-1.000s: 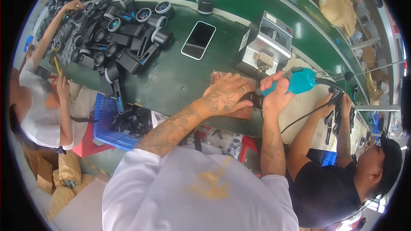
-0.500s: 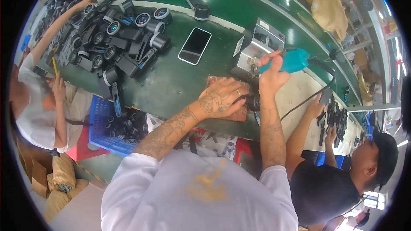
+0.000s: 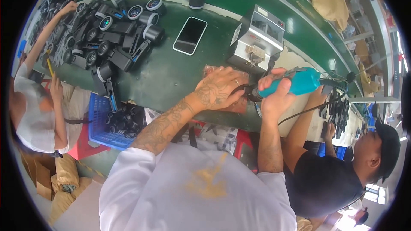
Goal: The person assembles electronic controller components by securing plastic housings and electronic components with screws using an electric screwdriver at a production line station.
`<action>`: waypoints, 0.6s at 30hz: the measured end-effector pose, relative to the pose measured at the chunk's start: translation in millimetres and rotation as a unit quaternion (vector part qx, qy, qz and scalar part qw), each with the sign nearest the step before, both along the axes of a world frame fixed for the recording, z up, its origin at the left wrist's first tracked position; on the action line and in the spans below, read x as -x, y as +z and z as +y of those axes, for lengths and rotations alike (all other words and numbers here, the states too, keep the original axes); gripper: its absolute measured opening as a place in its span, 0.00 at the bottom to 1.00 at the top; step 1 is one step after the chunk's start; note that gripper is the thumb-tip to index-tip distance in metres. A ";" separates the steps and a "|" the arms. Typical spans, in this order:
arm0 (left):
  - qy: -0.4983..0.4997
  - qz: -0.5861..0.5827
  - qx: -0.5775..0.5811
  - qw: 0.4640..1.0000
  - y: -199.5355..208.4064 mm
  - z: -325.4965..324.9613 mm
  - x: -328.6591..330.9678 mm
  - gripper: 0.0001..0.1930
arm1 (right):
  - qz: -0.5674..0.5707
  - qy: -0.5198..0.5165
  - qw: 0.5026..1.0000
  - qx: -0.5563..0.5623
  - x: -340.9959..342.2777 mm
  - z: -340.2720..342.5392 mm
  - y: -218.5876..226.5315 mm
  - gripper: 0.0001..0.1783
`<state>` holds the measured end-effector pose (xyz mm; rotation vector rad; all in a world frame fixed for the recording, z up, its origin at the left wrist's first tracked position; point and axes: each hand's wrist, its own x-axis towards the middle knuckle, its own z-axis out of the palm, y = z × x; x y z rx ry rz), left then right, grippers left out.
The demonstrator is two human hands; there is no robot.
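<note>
My right hand (image 3: 275, 97) is wrapped around a teal electric screwdriver (image 3: 303, 82), which lies nearly level with its tip pointing left. That tip meets a black plastic part (image 3: 251, 93), though the exact contact is hidden by my fingers. Pressing the part from the left is my left hand (image 3: 219, 88), ring on one finger, its fingers curled over it. Underneath, a reddish pad (image 3: 238, 106) lies at the edge of the green bench. A silver and black machine (image 3: 258, 45) with a metal fitting on its front stands just beyond both hands.
A heap of black devices with round heads (image 3: 115, 34) covers the left of the bench. A phone (image 3: 190, 36) lies mid-bench; a lone black device (image 3: 196, 1) sits behind it. A blue basket (image 3: 96, 117) stands below left. Co-workers are at both sides. The screwdriver's cable (image 3: 308, 110) loops right.
My right hand has lowered the screwdriver from raised and tilted to nearly level, bringing its tip to the black part. My left hand keeps its place; the whole view has shifted slightly.
</note>
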<state>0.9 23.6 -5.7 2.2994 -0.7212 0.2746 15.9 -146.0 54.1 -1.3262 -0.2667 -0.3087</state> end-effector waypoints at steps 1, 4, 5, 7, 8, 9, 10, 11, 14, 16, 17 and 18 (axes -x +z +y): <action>-0.002 0.009 0.003 1.000 -0.3 0.4 0.4 0.17 | 0.001 -0.003 1.000 0.000 1.7 -0.5 -1.5 0.29; -0.005 0.007 0.000 1.000 -0.8 0.0 0.9 0.17 | 0.003 -0.004 1.000 -0.003 3.3 -2.1 -5.3 0.29; -0.007 0.007 0.000 1.000 -0.6 -0.6 0.5 0.17 | 0.002 -0.003 1.000 -0.009 3.2 -3.0 -7.3 0.28; -0.005 0.013 -0.009 1.000 -0.2 -0.8 0.4 0.17 | 0.002 0.001 1.000 -0.016 2.6 -2.5 -13.9 0.28; -0.005 0.014 -0.010 1.000 0.2 -0.8 -0.3 0.17 | 0.010 -0.008 1.000 -0.020 2.5 -1.1 -18.6 0.26; -0.002 0.004 -0.018 1.000 0.2 -1.1 0.4 0.17 | 0.019 -0.016 0.999 -0.024 3.6 -0.4 -22.0 0.25; 0.001 -0.006 -0.027 1.000 0.5 -1.5 0.6 0.17 | 0.022 -0.016 0.999 -0.025 3.3 0.0 -22.9 0.25; 0.000 -0.004 -0.028 1.000 1.4 -1.6 -0.4 0.17 | 0.003 -0.011 1.000 -0.019 2.2 0.7 -22.9 0.26; -0.002 -0.012 -0.025 1.000 3.3 -1.0 -2.7 0.19 | -0.012 -0.004 1.000 -0.020 2.6 2.5 -23.4 0.25; -0.002 -0.016 -0.036 0.999 5.2 -0.3 -4.4 0.19 | -0.013 0.001 0.999 -0.032 1.2 5.9 -24.3 0.24; 0.002 -0.020 -0.045 0.999 6.9 -0.9 -3.9 0.19 | -0.001 -0.020 0.999 -0.038 2.6 4.7 -26.1 0.24; -0.002 -0.032 -0.042 0.999 7.8 -0.2 -1.5 0.19 | 0.011 -0.035 0.998 -0.044 3.7 6.2 -26.4 0.24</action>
